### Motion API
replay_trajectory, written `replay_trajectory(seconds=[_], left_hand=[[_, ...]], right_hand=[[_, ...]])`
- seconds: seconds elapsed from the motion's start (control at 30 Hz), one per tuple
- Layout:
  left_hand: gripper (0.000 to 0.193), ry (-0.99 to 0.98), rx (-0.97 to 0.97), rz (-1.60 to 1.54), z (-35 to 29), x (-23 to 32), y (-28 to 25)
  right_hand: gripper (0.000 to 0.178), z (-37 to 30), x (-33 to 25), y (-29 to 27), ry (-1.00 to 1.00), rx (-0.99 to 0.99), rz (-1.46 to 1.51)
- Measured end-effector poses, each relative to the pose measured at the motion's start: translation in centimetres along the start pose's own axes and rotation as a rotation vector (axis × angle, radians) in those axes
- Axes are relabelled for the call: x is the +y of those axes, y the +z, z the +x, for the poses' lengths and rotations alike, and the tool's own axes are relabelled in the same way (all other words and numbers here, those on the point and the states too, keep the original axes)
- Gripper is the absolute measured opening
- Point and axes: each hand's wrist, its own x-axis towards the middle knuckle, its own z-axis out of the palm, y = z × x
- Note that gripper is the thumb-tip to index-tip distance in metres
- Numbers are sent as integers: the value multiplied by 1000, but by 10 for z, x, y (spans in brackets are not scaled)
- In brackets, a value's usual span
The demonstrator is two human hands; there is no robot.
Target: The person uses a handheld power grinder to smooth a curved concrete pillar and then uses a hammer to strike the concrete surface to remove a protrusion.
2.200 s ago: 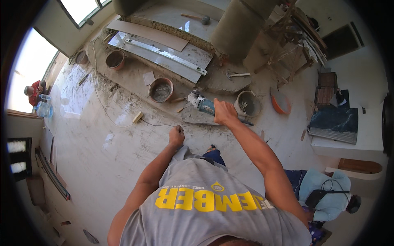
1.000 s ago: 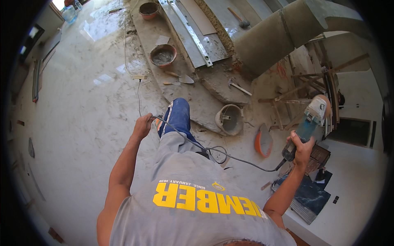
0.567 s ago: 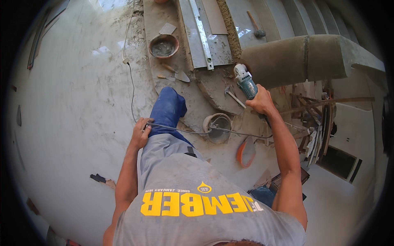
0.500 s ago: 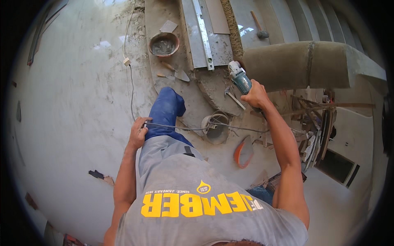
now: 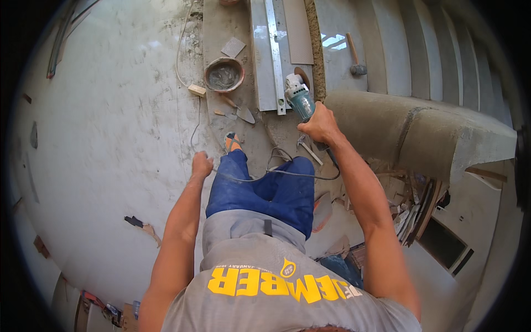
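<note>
My right hand (image 5: 319, 124) grips a teal angle grinder (image 5: 301, 100) by its body. Its brown disc (image 5: 302, 81) stands over the grey slab (image 5: 264, 88), just right of a long aluminium spirit level (image 5: 275, 52). My left hand (image 5: 202, 164) is closed around the grey power cord (image 5: 235, 178), left of my knees. That cord sags across my blue trousers and rises to the grinder. Near my foot lie a pointed trowel (image 5: 244, 114) and a second small trowel (image 5: 225, 114). A claw hammer (image 5: 310, 150) lies below the grinder, close to my right wrist.
A round bowl (image 5: 241, 76) of grey mortar stands left of the slab, near a pale tile piece (image 5: 233, 47). A socket block (image 5: 196, 90) lies on the floor. Farther right are a mallet (image 5: 358, 69), stair steps (image 5: 406, 52) and a curved concrete edge (image 5: 381, 119). Scrap wood (image 5: 426, 207) is piled at right.
The grinder has moved left, from the concrete edge to over the slab beside the level. My left hand has shifted slightly right and up. My legs now cover the grey bucket.
</note>
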Motion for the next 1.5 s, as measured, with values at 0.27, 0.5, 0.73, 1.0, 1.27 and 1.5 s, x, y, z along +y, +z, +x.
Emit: replay_trajectory(seconds=[0.27, 0.5, 0.73, 1.0, 1.27, 1.5], left_hand=[[68, -159, -568, -1637, 18, 340, -75], [52, -453, -585, -1698, 57, 348, 33], [48, -597, -683, -1798, 95, 380, 150], [50, -692, -841, -2076, 126, 440, 252], [55, -656, -953, -2007, 157, 448, 278], [50, -589, -954, -2029, 170, 443, 294]], right_hand=[[67, 28, -25, 39, 68, -50, 94], [70, 84, 56, 98, -25, -152, -4], [76, 130, 120, 106, 184, -326, -198], [73, 191, 182, 140, 326, -285, -287], [67, 233, 209, 163, 365, -233, -259], [68, 245, 214, 179, 414, -190, -241]])
